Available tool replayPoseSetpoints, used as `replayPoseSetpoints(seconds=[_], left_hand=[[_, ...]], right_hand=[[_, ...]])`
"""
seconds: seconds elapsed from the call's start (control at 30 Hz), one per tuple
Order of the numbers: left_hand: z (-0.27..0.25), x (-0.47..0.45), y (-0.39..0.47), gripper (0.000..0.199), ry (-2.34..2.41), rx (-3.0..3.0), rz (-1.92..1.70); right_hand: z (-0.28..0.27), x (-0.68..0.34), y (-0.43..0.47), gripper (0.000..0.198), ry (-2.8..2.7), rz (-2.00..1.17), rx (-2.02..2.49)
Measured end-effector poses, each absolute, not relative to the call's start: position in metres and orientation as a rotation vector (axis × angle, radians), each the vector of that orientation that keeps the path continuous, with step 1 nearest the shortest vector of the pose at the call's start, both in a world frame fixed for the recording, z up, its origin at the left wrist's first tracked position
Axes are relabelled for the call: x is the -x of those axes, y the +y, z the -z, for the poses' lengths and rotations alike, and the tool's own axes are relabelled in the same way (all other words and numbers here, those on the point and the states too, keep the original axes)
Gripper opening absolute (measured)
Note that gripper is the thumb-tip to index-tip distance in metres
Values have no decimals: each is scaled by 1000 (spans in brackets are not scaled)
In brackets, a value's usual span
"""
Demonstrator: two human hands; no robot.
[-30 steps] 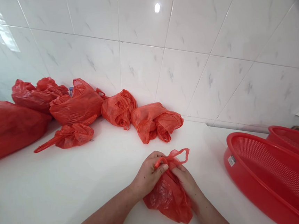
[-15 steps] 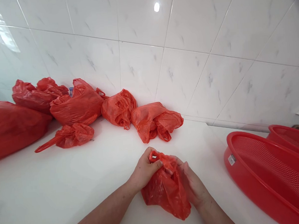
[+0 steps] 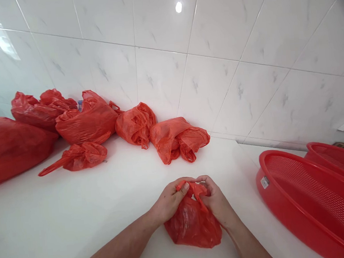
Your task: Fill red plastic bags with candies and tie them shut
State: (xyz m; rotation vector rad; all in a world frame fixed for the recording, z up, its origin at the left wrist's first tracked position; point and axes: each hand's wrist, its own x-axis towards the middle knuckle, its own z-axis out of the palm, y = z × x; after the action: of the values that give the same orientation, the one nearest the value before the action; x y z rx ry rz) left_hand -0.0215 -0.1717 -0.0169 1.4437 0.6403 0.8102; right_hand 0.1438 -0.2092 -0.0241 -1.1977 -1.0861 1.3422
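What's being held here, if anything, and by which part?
A red plastic bag, held by its gathered top: the left hand and right hand each grip one side.

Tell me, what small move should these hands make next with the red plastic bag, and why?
Perhaps the right hand should gently tug its side of the red plastic bag outward while the left hand holds on: both grip the bag near its top, which looks crumpled and bunched between them.

Possibly a kitchen: tiled wall (image 3: 163,29), white counter (image 3: 119,181), red baskets (image 3: 276,200).
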Motion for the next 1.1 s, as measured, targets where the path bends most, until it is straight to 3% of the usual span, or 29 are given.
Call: replayPoseSetpoints(seconds=[0.13,0.43,0.87,1.1], left_hand=[[15,21,-174,39,568,-1540,-769],[21,22,-171,25,567,-1770,-660],[27,24,-165,36,747,-1937,-778],[27,25,-164,39,813,-1952,-842]], right_hand=[[34,-144,-207,12,-1218,-1094,1350],[43,-142,-202,36,-1202,-1054,1362],[28,-148,-208,8,-982,-1497,1170],[15,-152,-211,43,-1138,-1616,1053]])
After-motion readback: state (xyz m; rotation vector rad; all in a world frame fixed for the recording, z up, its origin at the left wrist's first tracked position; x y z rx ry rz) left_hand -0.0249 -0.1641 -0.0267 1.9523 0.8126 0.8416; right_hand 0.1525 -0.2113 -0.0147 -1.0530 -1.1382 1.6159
